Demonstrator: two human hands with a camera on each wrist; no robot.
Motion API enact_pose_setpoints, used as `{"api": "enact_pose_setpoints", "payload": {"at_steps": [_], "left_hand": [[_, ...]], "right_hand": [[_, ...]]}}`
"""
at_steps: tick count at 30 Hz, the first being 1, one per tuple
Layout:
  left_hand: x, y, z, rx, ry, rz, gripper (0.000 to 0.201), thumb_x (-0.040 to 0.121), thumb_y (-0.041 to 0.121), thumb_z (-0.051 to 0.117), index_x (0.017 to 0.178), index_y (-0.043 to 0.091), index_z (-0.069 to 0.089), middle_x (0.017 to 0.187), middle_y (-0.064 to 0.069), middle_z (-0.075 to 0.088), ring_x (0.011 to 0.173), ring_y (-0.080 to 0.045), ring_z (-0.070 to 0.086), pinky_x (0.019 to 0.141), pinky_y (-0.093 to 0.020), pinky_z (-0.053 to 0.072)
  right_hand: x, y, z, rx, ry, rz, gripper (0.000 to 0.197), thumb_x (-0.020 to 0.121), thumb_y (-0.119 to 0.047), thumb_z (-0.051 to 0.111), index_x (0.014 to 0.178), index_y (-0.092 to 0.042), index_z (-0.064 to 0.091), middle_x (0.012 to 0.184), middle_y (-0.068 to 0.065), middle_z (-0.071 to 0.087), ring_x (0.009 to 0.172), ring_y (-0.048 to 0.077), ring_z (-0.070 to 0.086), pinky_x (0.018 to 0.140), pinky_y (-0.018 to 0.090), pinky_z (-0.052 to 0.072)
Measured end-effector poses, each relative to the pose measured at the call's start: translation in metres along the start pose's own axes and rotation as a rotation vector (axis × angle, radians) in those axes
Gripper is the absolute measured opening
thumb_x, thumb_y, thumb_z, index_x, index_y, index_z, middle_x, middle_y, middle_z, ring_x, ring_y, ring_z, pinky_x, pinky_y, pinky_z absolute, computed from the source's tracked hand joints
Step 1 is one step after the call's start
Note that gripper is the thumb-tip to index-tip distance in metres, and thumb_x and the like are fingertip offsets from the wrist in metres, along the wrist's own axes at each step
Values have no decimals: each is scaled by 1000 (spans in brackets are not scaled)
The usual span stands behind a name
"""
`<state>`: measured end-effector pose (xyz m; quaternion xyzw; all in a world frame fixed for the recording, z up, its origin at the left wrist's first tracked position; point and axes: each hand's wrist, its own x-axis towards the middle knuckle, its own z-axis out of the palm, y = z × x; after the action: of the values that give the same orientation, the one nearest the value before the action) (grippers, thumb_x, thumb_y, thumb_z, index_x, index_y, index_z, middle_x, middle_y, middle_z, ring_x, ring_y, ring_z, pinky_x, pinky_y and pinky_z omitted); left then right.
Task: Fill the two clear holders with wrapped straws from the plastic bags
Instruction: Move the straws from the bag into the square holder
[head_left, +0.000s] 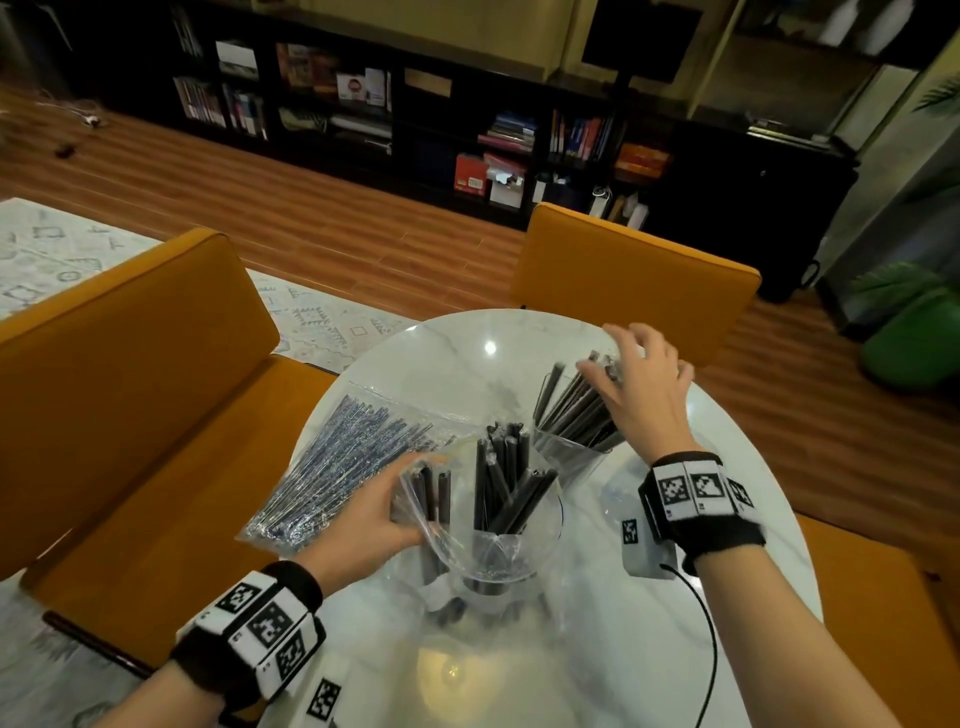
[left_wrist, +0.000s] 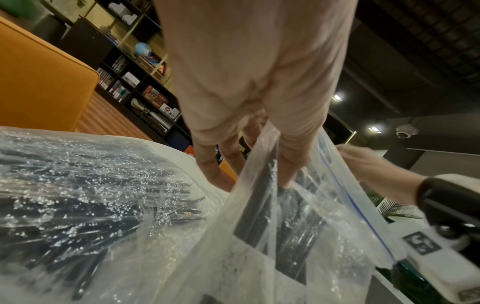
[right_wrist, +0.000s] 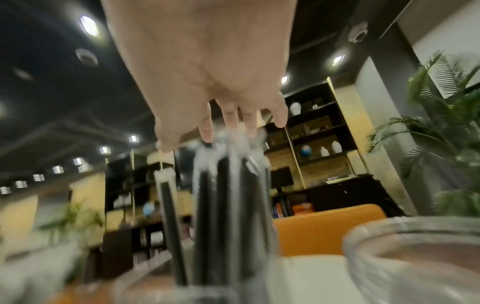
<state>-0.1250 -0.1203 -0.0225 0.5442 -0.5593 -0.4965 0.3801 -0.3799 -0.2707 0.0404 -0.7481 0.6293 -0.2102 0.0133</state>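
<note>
Two clear holders stand on the round marble table (head_left: 467, 364). The near holder (head_left: 519, 551) has black wrapped straws (head_left: 498, 478) standing in it. The far holder (head_left: 563, 454) carries a leaning bunch of straws (head_left: 576, 400). My left hand (head_left: 400, 501) grips an upright plastic bag (head_left: 415, 488) with a few straws, right beside the near holder; in the left wrist view my thumb (left_wrist: 291, 164) presses its plastic bag (left_wrist: 298, 222). My right hand (head_left: 623, 358) hovers open over the far bunch, and its fingertips (right_wrist: 228, 123) touch the wrapper tips (right_wrist: 223, 164).
A second bag of thin straws (head_left: 343, 462) lies flat on the table's left side. Crumpled clear plastic (head_left: 621, 493) sits under my right wrist. Orange chairs (head_left: 130, 364) surround the table, and a black cable (head_left: 711, 639) trails from my right wrist.
</note>
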Motion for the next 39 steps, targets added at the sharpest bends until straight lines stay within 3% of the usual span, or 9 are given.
{"api": "enact_pose_setpoints", "payload": {"at_steps": [3,6,12,15,17,20,28,33,39], "left_hand": [[4,-1,-1,0,5,-7,63,76,6,79,125,36,51,115,21,66,108,11,58,83,-7,47],[5,-1,0,-6,12,-10,62,77,4,77,125,33,53,117,18,62,106,12,57,82,-10,47],[3,-2,4,-1,-51,4,61,80,0,73,132,24,54,125,15,60,110,12,56,81,-4,47],[3,-6,10,10,-78,-6,62,82,-7,69,133,24,53,123,14,61,115,6,55,81,-6,49],[0,-8,12,18,-81,-10,62,82,-5,69,135,22,52,125,13,62,119,2,54,88,-11,50],[-3,-11,10,-5,-80,-13,61,81,-4,71,133,23,54,123,11,65,116,2,57,84,-10,51],[-4,-1,7,-17,-33,54,60,81,-16,64,123,26,61,123,14,62,112,0,61,83,-16,54],[-7,6,22,-27,-75,96,57,82,-16,63,121,24,61,123,12,62,113,-7,59,88,-22,54],[-5,10,7,-33,-7,93,60,73,6,80,125,25,58,119,21,62,107,17,55,87,-5,45]], "right_hand": [[-28,-21,-30,412,198,21,22,97,-21,56,117,-15,62,115,6,61,106,20,59,90,28,47],[-76,-38,-32,626,-108,159,17,94,-26,59,109,-18,60,104,0,67,92,12,63,75,15,49],[-118,-55,21,757,-406,277,91,78,-38,79,149,-25,26,127,-19,38,117,1,40,105,25,33],[-117,-58,53,853,-432,268,58,73,-36,83,124,-24,57,118,-16,64,106,3,61,103,34,48],[-120,-55,67,836,-417,220,33,72,-38,81,96,-17,72,91,-4,76,87,9,71,83,43,59],[-124,-54,67,806,-392,215,12,78,-24,77,76,-15,69,73,0,72,69,9,66,65,30,55],[-114,-46,59,718,-477,246,41,75,-25,81,109,-19,60,99,-5,69,93,12,65,74,20,50],[-119,-52,66,590,-407,276,16,76,-16,76,70,-17,60,64,-4,58,65,16,57,46,9,39],[-110,-42,30,866,-290,401,16,79,-19,78,93,-16,73,93,4,76,86,17,72,79,33,60]]}}
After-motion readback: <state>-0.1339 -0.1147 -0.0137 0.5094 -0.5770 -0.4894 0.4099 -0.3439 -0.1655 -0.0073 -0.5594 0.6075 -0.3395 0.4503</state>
